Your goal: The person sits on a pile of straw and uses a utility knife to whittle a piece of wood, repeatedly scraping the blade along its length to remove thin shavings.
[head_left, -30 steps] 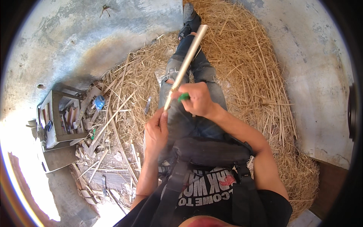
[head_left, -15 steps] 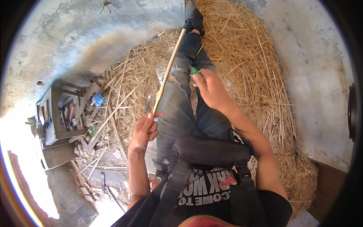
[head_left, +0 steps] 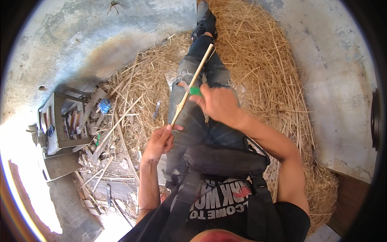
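Note:
A long, pale bamboo stick (head_left: 198, 70) slants up and away over my legs, with a swollen joint partway along it. My left hand (head_left: 158, 143) is closed on its near end. In my closed right hand (head_left: 222, 105) is a small tool with a green handle (head_left: 195, 91). The green part meets or overlaps the stick a little beyond the joint. The rest of the tool is hidden by my fingers, so its kind cannot be made out.
My outstretched legs in torn jeans (head_left: 187, 101) lie under the work. Dry straw (head_left: 262, 52) and shavings cover the floor. At left stands a wooden frame stool (head_left: 60, 121), near a blue crumpled plastic item (head_left: 105, 105). Grey walls (head_left: 133, 32) curve around. A black pouch (head_left: 225, 160) crosses my lap.
The stick has swung right and its far end has come nearer. My right hand has moved left and down, bringing the green-handled tool to the stick. My left hand has shifted slightly right.

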{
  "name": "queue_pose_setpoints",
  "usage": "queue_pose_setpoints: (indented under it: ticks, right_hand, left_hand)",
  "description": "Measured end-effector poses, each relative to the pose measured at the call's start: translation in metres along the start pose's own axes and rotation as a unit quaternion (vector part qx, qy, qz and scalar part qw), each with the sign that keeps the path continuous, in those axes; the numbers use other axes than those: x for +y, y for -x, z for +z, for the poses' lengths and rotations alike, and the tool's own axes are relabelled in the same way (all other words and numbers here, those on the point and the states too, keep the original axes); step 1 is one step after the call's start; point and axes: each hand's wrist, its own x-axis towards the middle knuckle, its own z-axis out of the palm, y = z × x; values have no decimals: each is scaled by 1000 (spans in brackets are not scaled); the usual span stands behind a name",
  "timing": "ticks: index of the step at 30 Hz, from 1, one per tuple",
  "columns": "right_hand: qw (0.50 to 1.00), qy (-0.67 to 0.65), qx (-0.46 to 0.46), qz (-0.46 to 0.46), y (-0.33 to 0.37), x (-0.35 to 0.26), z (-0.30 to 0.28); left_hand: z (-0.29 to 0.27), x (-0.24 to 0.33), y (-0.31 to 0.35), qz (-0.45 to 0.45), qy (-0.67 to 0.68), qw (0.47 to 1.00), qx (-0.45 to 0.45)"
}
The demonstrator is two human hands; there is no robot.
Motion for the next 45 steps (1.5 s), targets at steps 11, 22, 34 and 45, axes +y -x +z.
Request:
queue_pose_setpoints:
  ticks: [11, 22, 34, 45]
  right_hand:
    - [991, 10, -73, -109, -1, 1, 1]
    - [993, -31, 46, 102, -17, 40, -41]
    - [999, 7, 38, 1, -18, 26, 18]
    - [983, 120, 140, 26, -40, 118, -3]
  left_hand:
    - [-3, -1, 3, -11, 9, 1000, -5]
    - [-11, -16, 8, 87, -232, 965, 88]
    - [10, 8, 0, 109, -246, 954, 131]
    - [12, 11, 12, 117, -308, 936, 124]
